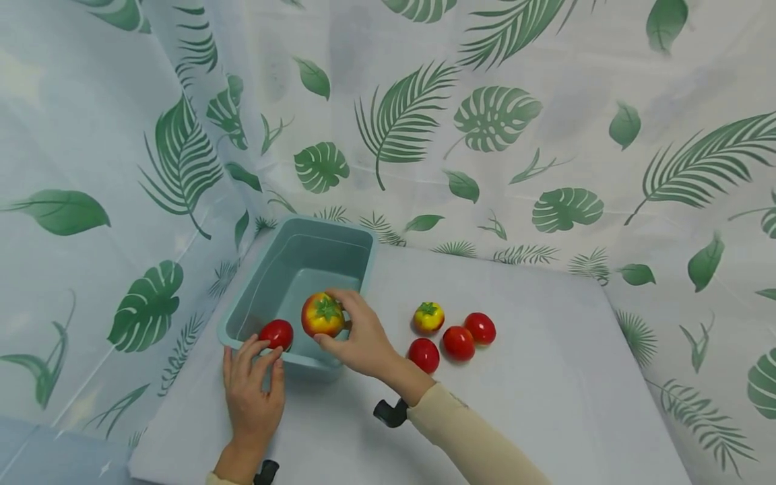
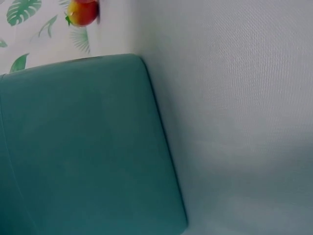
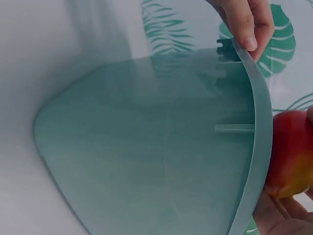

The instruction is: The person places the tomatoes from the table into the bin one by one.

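The left hand (image 1: pixel 252 392) pinches with bent fingers (image 1: pixel 244 362); the right hand (image 1: pixel 361 340) grips, curled.

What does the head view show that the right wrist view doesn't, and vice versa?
Only the head view: the red fruit in the bin, plus one yellow fruit and three more red ones on the table.

Only the right wrist view: the rib under the bin's rim.

Both: the bin, the table, the left hand at the rim, and the right hand with its held fruit.
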`<action>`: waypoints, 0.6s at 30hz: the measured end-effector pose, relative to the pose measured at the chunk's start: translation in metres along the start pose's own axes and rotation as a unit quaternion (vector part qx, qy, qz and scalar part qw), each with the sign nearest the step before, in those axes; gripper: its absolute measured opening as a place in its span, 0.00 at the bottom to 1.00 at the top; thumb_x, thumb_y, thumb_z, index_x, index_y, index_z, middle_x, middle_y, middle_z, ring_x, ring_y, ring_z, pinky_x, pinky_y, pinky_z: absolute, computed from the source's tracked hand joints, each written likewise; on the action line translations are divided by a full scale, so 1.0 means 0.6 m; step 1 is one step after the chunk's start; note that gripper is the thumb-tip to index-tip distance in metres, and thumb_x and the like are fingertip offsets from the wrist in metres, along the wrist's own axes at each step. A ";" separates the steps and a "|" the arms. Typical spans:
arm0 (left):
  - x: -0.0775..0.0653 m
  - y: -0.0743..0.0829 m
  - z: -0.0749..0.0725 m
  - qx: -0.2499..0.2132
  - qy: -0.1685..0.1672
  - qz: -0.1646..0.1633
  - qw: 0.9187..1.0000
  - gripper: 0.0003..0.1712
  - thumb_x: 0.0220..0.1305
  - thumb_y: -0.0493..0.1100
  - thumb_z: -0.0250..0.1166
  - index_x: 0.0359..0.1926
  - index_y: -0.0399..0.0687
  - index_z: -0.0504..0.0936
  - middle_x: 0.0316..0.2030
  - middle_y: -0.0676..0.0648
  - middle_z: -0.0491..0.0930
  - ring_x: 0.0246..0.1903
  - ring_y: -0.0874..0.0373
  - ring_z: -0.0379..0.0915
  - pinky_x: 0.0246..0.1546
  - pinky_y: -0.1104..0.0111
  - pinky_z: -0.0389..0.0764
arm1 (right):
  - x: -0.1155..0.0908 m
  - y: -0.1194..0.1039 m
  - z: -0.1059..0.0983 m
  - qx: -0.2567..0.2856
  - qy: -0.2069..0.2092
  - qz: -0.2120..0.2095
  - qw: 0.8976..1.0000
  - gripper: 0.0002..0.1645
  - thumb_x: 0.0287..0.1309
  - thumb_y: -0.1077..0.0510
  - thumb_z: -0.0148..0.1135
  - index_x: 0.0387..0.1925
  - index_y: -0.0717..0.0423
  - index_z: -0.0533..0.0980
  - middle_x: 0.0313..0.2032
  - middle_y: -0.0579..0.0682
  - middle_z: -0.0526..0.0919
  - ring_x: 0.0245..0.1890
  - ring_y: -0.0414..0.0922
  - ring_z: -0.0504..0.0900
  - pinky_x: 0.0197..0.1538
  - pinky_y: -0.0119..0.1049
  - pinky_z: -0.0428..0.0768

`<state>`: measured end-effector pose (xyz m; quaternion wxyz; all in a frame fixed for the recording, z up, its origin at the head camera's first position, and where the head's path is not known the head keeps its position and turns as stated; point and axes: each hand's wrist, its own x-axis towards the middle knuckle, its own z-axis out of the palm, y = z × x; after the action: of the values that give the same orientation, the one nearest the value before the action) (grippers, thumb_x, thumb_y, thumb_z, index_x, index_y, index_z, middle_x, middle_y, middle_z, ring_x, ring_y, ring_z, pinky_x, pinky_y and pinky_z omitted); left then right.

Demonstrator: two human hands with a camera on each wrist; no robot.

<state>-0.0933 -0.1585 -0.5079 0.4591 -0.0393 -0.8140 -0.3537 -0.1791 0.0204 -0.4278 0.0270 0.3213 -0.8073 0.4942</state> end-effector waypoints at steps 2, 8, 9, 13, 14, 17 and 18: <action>0.000 0.000 0.000 -0.002 0.000 0.002 1.000 0.11 0.53 0.39 0.62 0.38 0.40 0.82 0.44 0.40 0.77 0.55 0.44 0.66 0.61 0.42 0.43 | 0.002 -0.002 0.003 -0.005 -0.011 0.000 1.000 0.38 0.45 0.51 0.66 0.60 0.48 0.63 0.52 0.38 0.68 0.45 0.35 0.71 0.38 0.27 0.77; -0.001 0.004 0.003 -0.008 0.002 0.003 1.000 0.11 0.51 0.37 0.62 0.38 0.39 0.82 0.43 0.40 0.77 0.54 0.43 0.66 0.60 0.41 0.44 | 0.003 -0.001 0.010 -0.026 -0.036 -0.002 0.999 0.38 0.46 0.49 0.64 0.60 0.48 0.63 0.53 0.39 0.69 0.45 0.34 0.71 0.41 0.26 0.76; -0.001 0.004 0.003 -0.008 0.003 0.002 1.000 0.11 0.51 0.37 0.62 0.38 0.39 0.82 0.43 0.40 0.77 0.54 0.43 0.66 0.60 0.41 0.44 | 0.003 -0.001 0.011 -0.034 -0.039 -0.006 0.999 0.38 0.46 0.49 0.64 0.61 0.47 0.63 0.53 0.39 0.69 0.45 0.34 0.71 0.42 0.26 0.76; -0.001 0.004 0.005 -0.006 0.008 0.000 1.000 0.11 0.51 0.37 0.62 0.37 0.38 0.81 0.43 0.40 0.77 0.54 0.42 0.66 0.60 0.40 0.44 | 0.002 -0.003 0.011 -0.069 -0.044 -0.015 0.997 0.39 0.46 0.47 0.62 0.62 0.45 0.62 0.56 0.38 0.68 0.49 0.34 0.71 0.46 0.29 0.75; -0.001 0.004 0.005 -0.006 0.009 0.000 1.000 0.11 0.51 0.37 0.62 0.37 0.38 0.81 0.43 0.40 0.77 0.54 0.42 0.66 0.60 0.40 0.44 | 0.002 -0.004 0.011 -0.074 -0.046 -0.015 0.996 0.39 0.46 0.47 0.62 0.62 0.45 0.61 0.57 0.39 0.68 0.50 0.35 0.70 0.47 0.31 0.75; -0.002 0.003 0.007 -0.008 0.013 -0.003 1.000 0.11 0.51 0.37 0.61 0.37 0.38 0.81 0.43 0.40 0.77 0.54 0.42 0.65 0.60 0.41 0.44 | 0.000 -0.006 0.009 -0.088 -0.060 -0.009 0.994 0.42 0.46 0.44 0.62 0.64 0.43 0.59 0.60 0.40 0.66 0.55 0.37 0.68 0.51 0.37 0.74; -0.002 0.002 0.007 -0.007 0.013 -0.004 1.000 0.11 0.51 0.37 0.61 0.37 0.38 0.81 0.43 0.40 0.77 0.54 0.41 0.65 0.60 0.41 0.44 | -0.001 -0.007 0.008 -0.094 -0.065 -0.008 0.993 0.43 0.46 0.43 0.62 0.65 0.42 0.58 0.61 0.40 0.65 0.57 0.38 0.67 0.52 0.39 0.73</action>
<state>-0.0951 -0.1545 -0.5094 0.4681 -0.0346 -0.8055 -0.3616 -0.1749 0.0156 -0.4273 0.0090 0.3554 -0.8475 0.3941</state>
